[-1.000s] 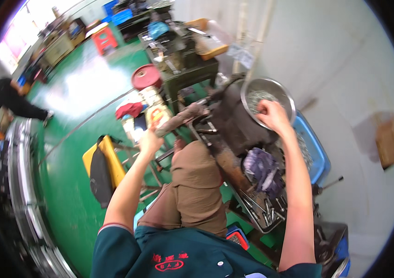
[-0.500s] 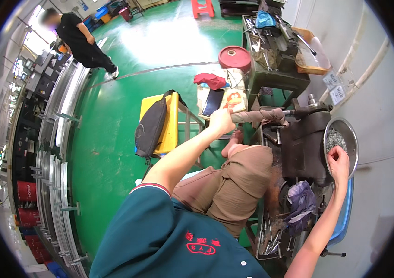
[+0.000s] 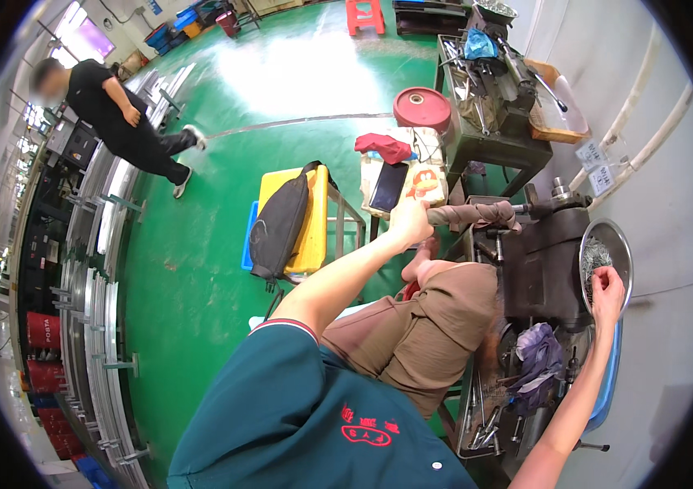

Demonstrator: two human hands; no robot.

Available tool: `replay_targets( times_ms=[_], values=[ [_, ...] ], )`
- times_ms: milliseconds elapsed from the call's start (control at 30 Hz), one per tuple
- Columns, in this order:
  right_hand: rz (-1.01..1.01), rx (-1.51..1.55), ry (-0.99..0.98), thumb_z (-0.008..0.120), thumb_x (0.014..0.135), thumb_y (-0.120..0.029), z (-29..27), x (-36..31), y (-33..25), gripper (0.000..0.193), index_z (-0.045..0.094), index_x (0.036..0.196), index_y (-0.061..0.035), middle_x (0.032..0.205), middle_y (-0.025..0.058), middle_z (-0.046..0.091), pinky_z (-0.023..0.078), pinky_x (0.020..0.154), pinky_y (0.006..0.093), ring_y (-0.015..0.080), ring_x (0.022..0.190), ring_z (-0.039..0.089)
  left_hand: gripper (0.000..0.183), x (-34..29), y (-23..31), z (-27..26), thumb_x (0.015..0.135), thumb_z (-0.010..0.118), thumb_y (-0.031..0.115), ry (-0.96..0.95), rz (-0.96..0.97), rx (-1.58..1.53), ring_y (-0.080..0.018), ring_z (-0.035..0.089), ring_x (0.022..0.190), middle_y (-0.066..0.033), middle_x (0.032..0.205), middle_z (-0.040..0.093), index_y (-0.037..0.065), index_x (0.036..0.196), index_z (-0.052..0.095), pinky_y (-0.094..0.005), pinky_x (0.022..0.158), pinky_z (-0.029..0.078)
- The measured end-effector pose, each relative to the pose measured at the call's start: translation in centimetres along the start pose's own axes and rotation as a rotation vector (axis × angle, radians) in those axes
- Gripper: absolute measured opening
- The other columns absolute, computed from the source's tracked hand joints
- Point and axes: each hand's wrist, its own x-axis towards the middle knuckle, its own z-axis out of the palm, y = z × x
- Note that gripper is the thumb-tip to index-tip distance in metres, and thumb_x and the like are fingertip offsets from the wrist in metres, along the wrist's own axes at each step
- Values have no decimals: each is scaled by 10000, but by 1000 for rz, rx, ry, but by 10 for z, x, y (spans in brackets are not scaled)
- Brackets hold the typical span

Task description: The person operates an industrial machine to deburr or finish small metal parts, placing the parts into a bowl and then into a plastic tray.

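Observation:
My left hand [image 3: 410, 223] is wrapped around the end of a lever handle [image 3: 473, 214] bound in brown cloth. That lever runs right to a dark metal machine [image 3: 543, 273]. My right hand [image 3: 607, 292] is at a steel bowl [image 3: 626, 262] standing at the machine's right side. Its fingers are drawn together in a pinch over a heap of small silvery metal pieces [image 3: 596, 254]. Whatever lies between the fingertips is too small to make out.
A crumpled purple cloth [image 3: 538, 354] and hand tools [image 3: 489, 428] lie on the bench below the machine. Left of my arm, a yellow stool [image 3: 311, 236] carries a black bag [image 3: 281, 224]. A phone [image 3: 389, 187] rests on a padded seat. A person [image 3: 114, 114] walks at far left.
The view has shifted slightly, so most things sit a little further right. The person at far left has stepped nearer. My left hand stays on the lever, my right hand at the bowl.

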Motion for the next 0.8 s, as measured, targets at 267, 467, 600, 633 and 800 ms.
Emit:
replay_targets(
  times_ms=[267,467,600,633,800],
  values=[
    [32,48,-147,578,612,3,-2,2,6,52,541,649,0,548,23,523,394,504,223,73,511,477,201,-1,1,-4,573,573,92,18,83,-18,-314,567,776,-168,754,586,56,770,592,-393,685,454],
    [34,-174,-45,525,607,-29,-3,3,11,97,567,689,1,573,102,549,420,532,304,197,532,538,159,0,2,-3,598,552,76,-40,109,-108,-319,579,741,-170,721,588,59,755,575,-403,650,461],
    [40,-312,94,515,618,-82,-1,2,-6,143,590,717,-11,613,130,555,419,546,344,253,568,543,154,2,-2,-5,597,555,78,-70,128,-119,-318,581,729,-170,700,584,54,749,567,-406,638,464],
    [35,-299,106,512,654,-89,-1,6,4,129,594,718,-14,652,134,559,424,588,356,264,622,542,151,3,-2,-5,597,555,78,-71,122,-127,-319,582,724,-168,695,583,52,745,565,-406,635,464],
    [-96,-441,130,494,762,-114,1,1,34,127,592,798,-42,790,140,543,388,727,378,305,788,499,151,1,-3,-2,593,578,98,-63,135,-128,-294,591,693,-146,688,589,59,738,569,-382,613,476]
  ],
)
